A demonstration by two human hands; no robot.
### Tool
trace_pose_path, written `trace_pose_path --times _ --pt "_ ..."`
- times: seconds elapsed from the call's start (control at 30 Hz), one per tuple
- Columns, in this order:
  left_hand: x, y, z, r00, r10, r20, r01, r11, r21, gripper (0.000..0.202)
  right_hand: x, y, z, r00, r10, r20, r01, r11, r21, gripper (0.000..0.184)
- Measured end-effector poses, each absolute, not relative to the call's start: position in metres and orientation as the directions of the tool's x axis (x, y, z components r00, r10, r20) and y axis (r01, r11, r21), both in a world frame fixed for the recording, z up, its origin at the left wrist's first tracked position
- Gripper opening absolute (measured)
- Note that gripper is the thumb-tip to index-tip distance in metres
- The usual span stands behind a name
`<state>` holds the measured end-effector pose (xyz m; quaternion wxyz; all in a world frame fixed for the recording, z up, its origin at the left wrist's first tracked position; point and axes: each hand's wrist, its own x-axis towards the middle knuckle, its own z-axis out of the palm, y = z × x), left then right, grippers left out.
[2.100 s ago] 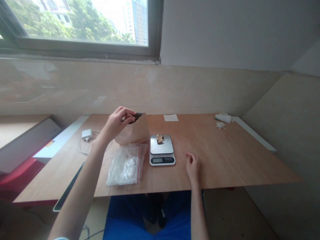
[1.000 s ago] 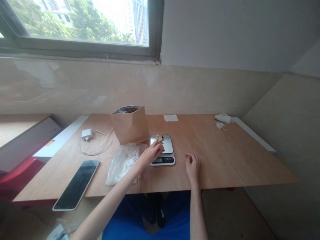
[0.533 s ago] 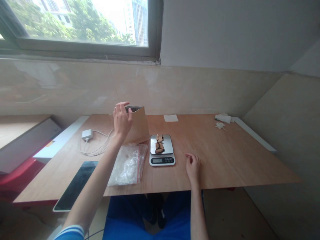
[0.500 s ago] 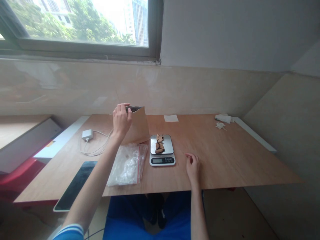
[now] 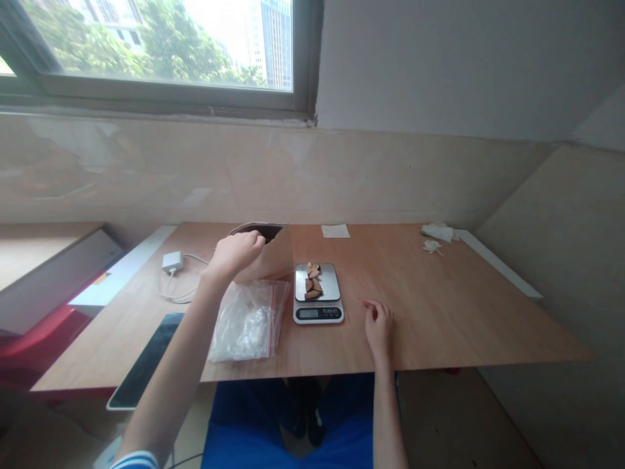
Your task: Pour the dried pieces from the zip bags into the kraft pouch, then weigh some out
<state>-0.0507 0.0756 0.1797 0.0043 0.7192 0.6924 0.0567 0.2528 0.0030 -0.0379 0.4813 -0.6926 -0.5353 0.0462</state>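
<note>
My left hand (image 5: 236, 254) is curled over the rim of a brown kraft paper bag (image 5: 267, 259) with a dark inner lining, and its fingertips reach the open mouth. Several broken brown pieces (image 5: 312, 281) lie on the steel plate of a digital kitchen scale (image 5: 317, 313), to the right of the bag. My right hand (image 5: 378, 327) rests on the wooden table (image 5: 439, 312) in front of the scale, fingers loosely curled, holding nothing. The bag's contents are hidden.
A crumpled zip-lock plastic bag (image 5: 249, 324) lies in front of the paper bag. To the left are a dark smartphone (image 5: 146, 348) and a white charger (image 5: 172, 262) with its cable. A paper slip (image 5: 335, 230) and white tissue (image 5: 439, 231) lie at the back.
My left hand has dropped from the bag's upper edge and curled over its rim, and the mouth shows wider. The pieces on the scale and my right hand have not moved.
</note>
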Motion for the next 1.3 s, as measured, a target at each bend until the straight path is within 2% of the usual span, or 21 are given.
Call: trace_pose_path --times 0.17,0.43,0.67,0.83,1.0,1.3 --pt "-0.052 0.074 0.183 0.135 0.983 -0.124 0.987 -0.122 0.108 0.047 0.254 0.004 -0.04 0.421 0.782 0.459 0.698 0.043 -0.714 0.033" --pt "-0.054 0.081 0.186 0.285 0.929 -0.236 0.934 -0.213 0.287 0.045 0.253 0.004 -0.04 0.417 0.783 0.461 0.698 0.049 -0.714 0.033" --pt "-0.062 0.092 0.174 0.25 0.967 -0.041 0.915 -0.222 0.337 0.037 0.253 0.003 -0.04 0.418 0.786 0.455 0.696 0.045 -0.717 0.031" --pt "-0.065 0.095 0.175 0.284 0.959 -0.001 0.903 -0.268 0.336 0.034 0.253 0.003 -0.039 0.415 0.789 0.453 0.698 0.043 -0.715 0.032" --pt "-0.068 0.096 0.175 0.349 0.931 0.105 0.876 -0.364 0.316 0.038 0.253 0.003 -0.039 0.412 0.79 0.454 0.699 0.045 -0.714 0.033" --pt "-0.075 0.1 0.175 0.357 0.915 0.188 0.864 -0.4 0.305 0.037 0.253 0.004 -0.039 0.421 0.782 0.459 0.693 0.05 -0.72 0.032"
